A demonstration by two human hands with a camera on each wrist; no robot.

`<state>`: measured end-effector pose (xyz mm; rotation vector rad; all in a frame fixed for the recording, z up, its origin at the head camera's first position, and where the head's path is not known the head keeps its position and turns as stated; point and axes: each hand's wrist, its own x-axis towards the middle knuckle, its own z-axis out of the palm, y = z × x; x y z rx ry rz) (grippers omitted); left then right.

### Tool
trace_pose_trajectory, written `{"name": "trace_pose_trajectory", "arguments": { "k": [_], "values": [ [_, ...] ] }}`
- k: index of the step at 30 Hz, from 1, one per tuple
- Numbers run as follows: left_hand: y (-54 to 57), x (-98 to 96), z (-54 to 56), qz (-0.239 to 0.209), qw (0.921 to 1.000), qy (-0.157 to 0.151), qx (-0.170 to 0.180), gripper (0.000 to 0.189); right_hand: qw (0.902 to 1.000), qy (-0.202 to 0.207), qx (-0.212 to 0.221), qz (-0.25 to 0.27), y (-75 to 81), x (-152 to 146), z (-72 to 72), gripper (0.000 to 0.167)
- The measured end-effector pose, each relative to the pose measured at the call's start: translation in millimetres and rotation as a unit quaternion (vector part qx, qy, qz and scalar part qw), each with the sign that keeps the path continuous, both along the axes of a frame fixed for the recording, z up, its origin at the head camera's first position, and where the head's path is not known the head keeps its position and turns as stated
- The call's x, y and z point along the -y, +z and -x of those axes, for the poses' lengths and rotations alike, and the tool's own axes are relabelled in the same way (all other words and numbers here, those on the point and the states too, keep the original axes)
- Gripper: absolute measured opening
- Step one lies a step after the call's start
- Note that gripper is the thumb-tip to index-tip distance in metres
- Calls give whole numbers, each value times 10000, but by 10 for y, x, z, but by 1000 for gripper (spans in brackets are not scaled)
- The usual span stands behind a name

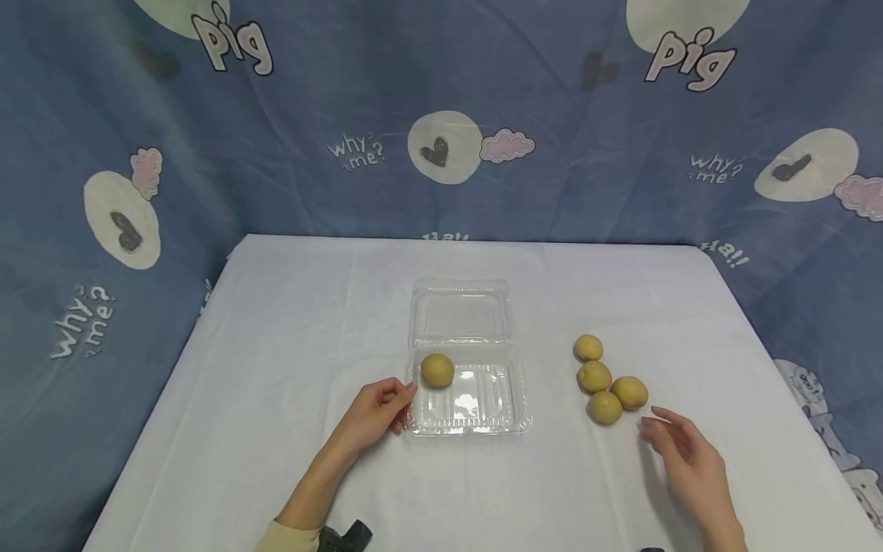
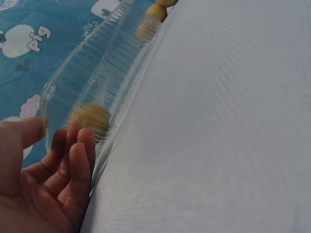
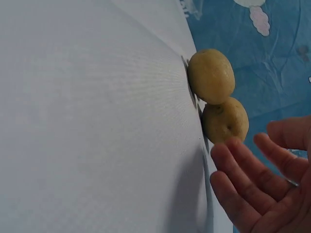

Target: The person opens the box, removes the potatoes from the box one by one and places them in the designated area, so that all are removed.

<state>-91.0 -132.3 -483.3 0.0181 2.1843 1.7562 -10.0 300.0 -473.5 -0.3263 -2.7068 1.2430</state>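
Note:
A clear plastic clamshell container (image 1: 493, 418) lies unfolded on the white cloth, its lid (image 1: 461, 310) laid back on the far side. One yellow potato (image 1: 438, 370) sits in the left part of its base. My left hand (image 1: 375, 414) holds the container's left rim between thumb and fingers; the left wrist view has the thumb tip (image 2: 44, 122) at the rim. To the right, several potatoes (image 1: 605, 407) lie close together in a cluster. My right hand (image 1: 690, 456) hovers beside the nearest ones, thumb and fingers apart and loosely bent, with nothing between them.
White cloth (image 1: 310, 307) covers the table. A blue printed curtain (image 1: 331, 77) hangs behind it and along both sides. By my left forearm, a black object (image 1: 345, 537) shows at the lower edge of the head view.

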Motion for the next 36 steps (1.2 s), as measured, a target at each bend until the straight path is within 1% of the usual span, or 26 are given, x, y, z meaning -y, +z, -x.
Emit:
{"name": "trace_pose_trajectory", "arguments": {
  "k": [5, 9, 12, 16, 19, 23, 27, 30, 36],
  "values": [
    [-25, 10, 5, -31, 10000, 28, 31, 31, 9997, 101, -92, 189, -17, 34, -67, 28],
    [-7, 7, -2, 35, 10000, 19, 21, 31, 9993, 213, -97, 276, -37, 72, -98, 27],
    [90, -6, -27, 37, 10000, -14, -9, 29, 9991, 311, -72, 282, -51, 112, -119, 26],
    [275, -24, -74, 5, 10000, -41, -56, 28, 9986, 441, -160, 258, -43, 174, -141, 24],
    [338, -27, -88, -19, 9999, -39, -92, 29, 9978, 499, -343, 256, -28, 219, -150, 22],
    [343, -29, -90, -41, 10000, -19, -33, 29, 9959, 607, -567, 366, -14, 273, -140, 22],
    [329, -27, -87, -27, 10000, -19, 17, 29, 9923, 877, -695, 528, -6, 323, -119, 23],
    [317, -31, -83, -7, 10000, 1, -9, 29, 9904, 1043, -704, 572, -2, 360, -102, 23],
    [322, -47, -82, 28, 10000, 27, -29, 27, 9877, 1166, -670, 796, -9, 422, -76, 22]
  ]
}}
